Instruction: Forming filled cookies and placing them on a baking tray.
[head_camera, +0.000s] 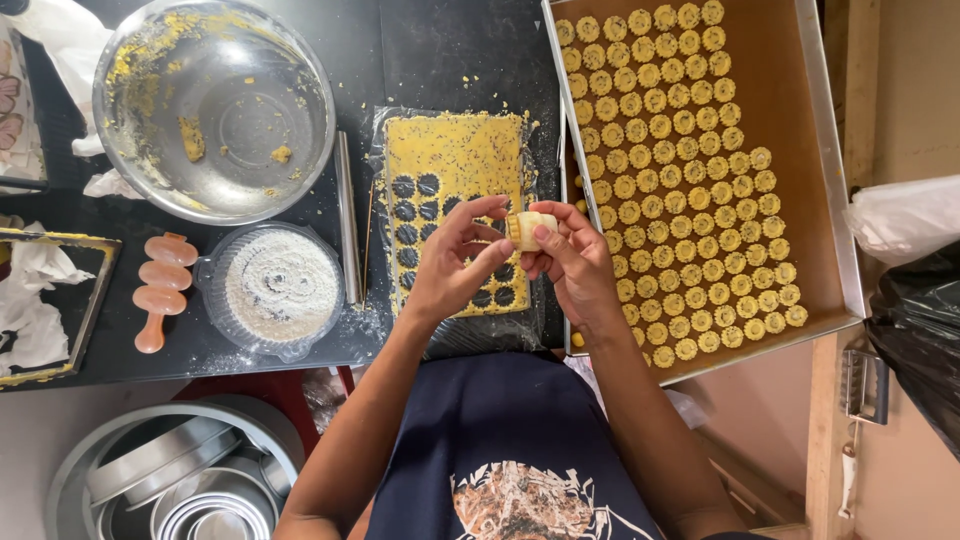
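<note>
Both hands are pinched around a small cream-coloured cookie cutter, held up above the table's near edge. Right hand has its thumb and fingers wrapped on the cutter's right side, left hand reaches over with fingertips touching its left side and top. So neither hand is free, they've both got the same little piece between them.

Directly under the hands is a rolled-out slab of yellow dough speckled with dark bits, lying on clear plastic wrap. Its near-left part is full of round scalloped holes where the dark table shows through, the far part is uncut.

To the right sits a big metal baking tray with brown lining, packed with rows of small flower-shaped yellow cookies running from the far left corner down to the near edge. The far-right part of the tray is bare.

Left of the dough is a thin metal rod, then a clear plastic dish of flour, and a pinkish plastic tool beside that. Farther away is a large steel mixing bowl with dough scraps stuck inside. Near left, below the table, is a stack of round metal pans.
</note>
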